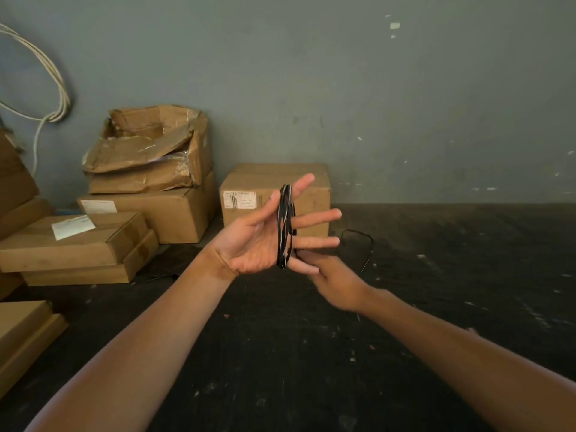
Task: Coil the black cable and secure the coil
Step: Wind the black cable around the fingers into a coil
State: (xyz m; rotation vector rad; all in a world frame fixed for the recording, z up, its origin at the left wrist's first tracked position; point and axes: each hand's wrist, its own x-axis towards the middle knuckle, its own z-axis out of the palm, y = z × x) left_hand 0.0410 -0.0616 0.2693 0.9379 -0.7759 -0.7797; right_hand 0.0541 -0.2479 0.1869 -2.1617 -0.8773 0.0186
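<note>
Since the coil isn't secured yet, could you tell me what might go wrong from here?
The black cable is looped around the spread fingers of the left hand, so the turns could slide off the fingertips if they relax. The free end trails loose beyond the right hand, which looks blurred; it may tangle or loosen the coil.

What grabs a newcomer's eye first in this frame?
Centre frame: the left hand, palm up with fingers spread, wears the black cable wound in loops around them. Just right and below it, the blurred right hand works at the coil's lower edge, a loose cable tail curling beyond. Behind, worn cardboard boxes stack against the grey wall, left.
</note>
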